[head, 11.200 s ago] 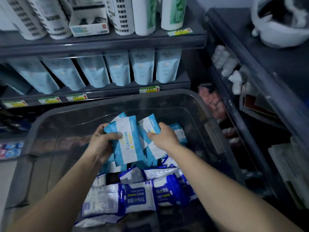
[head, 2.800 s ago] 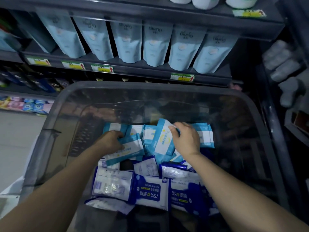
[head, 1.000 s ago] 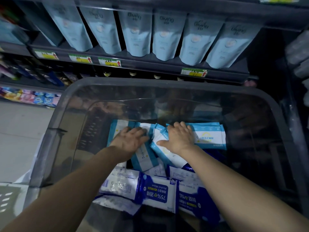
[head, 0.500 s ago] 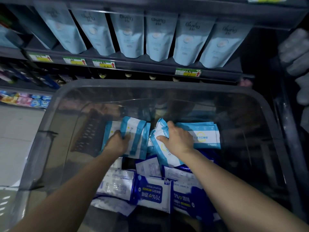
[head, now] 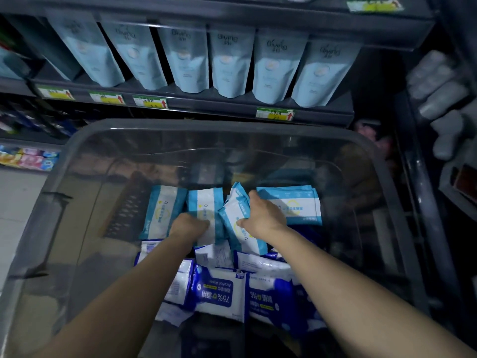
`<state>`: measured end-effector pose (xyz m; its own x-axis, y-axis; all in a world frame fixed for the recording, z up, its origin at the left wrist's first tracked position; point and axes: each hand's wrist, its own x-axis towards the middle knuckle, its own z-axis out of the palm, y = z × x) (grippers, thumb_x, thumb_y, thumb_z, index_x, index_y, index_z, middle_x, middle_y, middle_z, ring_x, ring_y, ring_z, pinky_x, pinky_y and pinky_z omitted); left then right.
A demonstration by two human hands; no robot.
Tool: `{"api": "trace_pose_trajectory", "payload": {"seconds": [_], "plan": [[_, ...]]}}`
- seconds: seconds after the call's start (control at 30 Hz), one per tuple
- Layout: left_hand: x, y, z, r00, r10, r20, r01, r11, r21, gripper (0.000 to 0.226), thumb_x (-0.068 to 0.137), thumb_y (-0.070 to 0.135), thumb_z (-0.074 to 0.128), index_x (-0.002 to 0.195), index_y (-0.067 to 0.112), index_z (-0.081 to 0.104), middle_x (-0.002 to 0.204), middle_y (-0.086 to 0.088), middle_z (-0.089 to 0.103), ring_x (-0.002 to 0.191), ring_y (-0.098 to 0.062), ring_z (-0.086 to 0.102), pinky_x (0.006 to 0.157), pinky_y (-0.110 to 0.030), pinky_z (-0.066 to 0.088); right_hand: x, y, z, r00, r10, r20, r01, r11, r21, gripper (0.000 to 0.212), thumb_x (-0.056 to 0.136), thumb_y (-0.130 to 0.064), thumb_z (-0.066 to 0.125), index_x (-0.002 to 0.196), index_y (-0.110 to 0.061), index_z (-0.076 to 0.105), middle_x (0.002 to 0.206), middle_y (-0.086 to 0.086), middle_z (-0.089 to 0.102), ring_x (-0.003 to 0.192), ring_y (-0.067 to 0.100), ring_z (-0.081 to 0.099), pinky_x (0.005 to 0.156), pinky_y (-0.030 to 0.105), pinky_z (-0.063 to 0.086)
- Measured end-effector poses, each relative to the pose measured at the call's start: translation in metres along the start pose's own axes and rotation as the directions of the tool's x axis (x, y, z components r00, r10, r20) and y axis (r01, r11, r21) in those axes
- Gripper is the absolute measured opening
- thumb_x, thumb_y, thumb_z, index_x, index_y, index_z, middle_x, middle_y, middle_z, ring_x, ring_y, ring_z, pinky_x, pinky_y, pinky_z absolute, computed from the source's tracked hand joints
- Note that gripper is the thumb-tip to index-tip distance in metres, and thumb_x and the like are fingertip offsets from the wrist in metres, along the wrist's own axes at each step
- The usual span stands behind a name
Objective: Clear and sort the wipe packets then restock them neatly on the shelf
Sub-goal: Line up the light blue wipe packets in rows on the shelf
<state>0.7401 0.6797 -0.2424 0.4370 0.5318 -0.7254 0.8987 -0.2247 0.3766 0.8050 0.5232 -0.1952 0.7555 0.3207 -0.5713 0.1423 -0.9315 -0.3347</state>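
We have both hands down in the clear plastic bin (head: pixel 180 125), where the light-blue wipe packets (head: pixel 162 210) sit at its far end below the shelf (head: pixel 219 109) and the dark-blue alcohol wipe packets (head: pixel 219 293) lie nearer us. Our left hand (head: pixel 189 224) curls round the near end of the middle packet (head: pixel 205 202), whose long axis runs away from us. Our right hand (head: pixel 265 215) pinches the tilted packet (head: pixel 232 213) just beside it, which leans between the hands, so we judge that the right should level it.
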Motion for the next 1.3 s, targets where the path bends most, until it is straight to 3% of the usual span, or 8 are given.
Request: {"api": "trace_pose_trajectory", "payload": {"seconds": [0.17,0.33,0.47,0.57,0.77,1.03,1.2,1.3], "plan": [[-0.017,0.008,-0.006,1.0,0.024,0.001,-0.022,0.927,-0.375,0.037,0.082,0.006,0.072,0.114,-0.003,0.058,0.115,-0.018,0.064,0.095,-0.031,0.062,0.081,-0.037,0.052,-0.012,0.007,-0.008,0.993,-0.019,-0.115,0.028,0.997,0.076,0.049,0.088,-0.038,0.065,0.127,-0.019,0.043,0.117,0.006,0.062,0.105,0.03,0.058,0.075,0.035,0.044],[-0.042,0.019,-0.026,0.977,0.214,-0.011,-0.207,0.927,-0.314,0.036,0.086,0.006,0.067,0.12,0.001,0.056,0.117,-0.019,0.063,0.102,-0.033,0.061,0.084,-0.04,0.052,-0.032,0.008,-0.021,0.963,0.022,-0.27,0.061,0.954,0.292,0.041,0.082,-0.038,0.072,0.119,-0.027,0.057,0.113,-0.002,0.066,0.101,0.025,0.061,0.07,0.03,0.042],[-0.065,0.025,-0.044,0.915,0.402,-0.005,-0.391,0.887,-0.247,0.024,0.087,0.013,0.067,0.109,0.011,0.058,0.099,-0.006,0.062,0.082,-0.02,0.061,0.072,-0.033,0.053,-0.062,0.007,-0.027,0.894,0.075,-0.442,0.118,0.913,0.392,0.029,0.076,-0.041,0.077,0.085,-0.017,0.063,0.079,-0.003,0.066,0.074,0.022,0.061,0.064,0.038,0.049],[-0.084,0.029,-0.057,0.841,0.54,-0.011,-0.528,0.817,-0.233,0.018,0.087,0.014,0.067,0.104,0.011,0.06,0.089,0.0,0.062,0.065,-0.005,0.056,0.051,-0.02,0.041,-0.092,0.002,-0.029,0.806,0.15,-0.572,0.154,0.88,0.448,0.033,0.077,-0.041,0.076,0.077,-0.014,0.057,0.071,-0.002,0.062,0.066,0.022,0.056,0.062,0.039,0.048],[-0.147,0.035,-0.072,0.647,0.755,0.107,-0.724,0.652,-0.224,0.017,0.084,0.021,0.072,0.098,0.014,0.064,0.088,-0.004,0.07,0.069,-0.016,0.067,0.058,-0.031,0.056,-0.177,-0.004,-0.039,0.588,0.282,-0.759,0.242,0.833,0.497,0.029,0.079,-0.037,0.075,0.075,-0.018,0.053,0.062,-0.008,0.056,0.058,0.013,0.051,0.057,0.035,0.044],[-0.261,0.047,-0.055,0.362,0.909,0.207,-0.859,0.411,-0.304,0.024,0.073,0.014,0.082,0.094,0.012,0.07,0.082,-0.008,0.071,0.055,-0.02,0.061,0.041,-0.026,0.049,-0.311,0.036,-0.046,0.313,0.444,-0.839,0.235,0.82,0.522,0.026,0.079,-0.039,0.073,0.098,-0.022,0.069,0.085,-0.008,0.069,0.078,0.013,0.064,0.074,0.039,0.053],[-0.33,0.038,-0.01,0.17,0.94,0.296,-0.914,0.263,-0.309,0.024,0.076,0.019,0.08,0.099,0.018,0.072,0.084,-0.006,0.073,0.063,-0.023,0.064,0.059,-0.045,0.058,-0.403,0.076,-0.023,0.201,0.536,-0.82,0.227,0.789,0.571,0.023,0.081,-0.037,0.073,0.097,-0.022,0.068,0.086,-0.008,0.069,0.08,0.011,0.064,0.073,0.039,0.054],[-0.372,0.02,0.028,0.048,0.938,0.344,-0.933,0.165,-0.319,0.02,0.082,0.021,0.075,0.101,0.019,0.071,0.08,-0.002,0.07,0.06,-0.017,0.059,0.063,-0.036,0.052,-0.464,0.102,-0.001,0.141,0.563,-0.814,0.195,0.791,0.58,0.017,0.082,-0.034,0.073,0.09,-0.021,0.067,0.081,-0.007,0.067,0.075,0.011,0.063,0.069,0.038,0.053]]}}
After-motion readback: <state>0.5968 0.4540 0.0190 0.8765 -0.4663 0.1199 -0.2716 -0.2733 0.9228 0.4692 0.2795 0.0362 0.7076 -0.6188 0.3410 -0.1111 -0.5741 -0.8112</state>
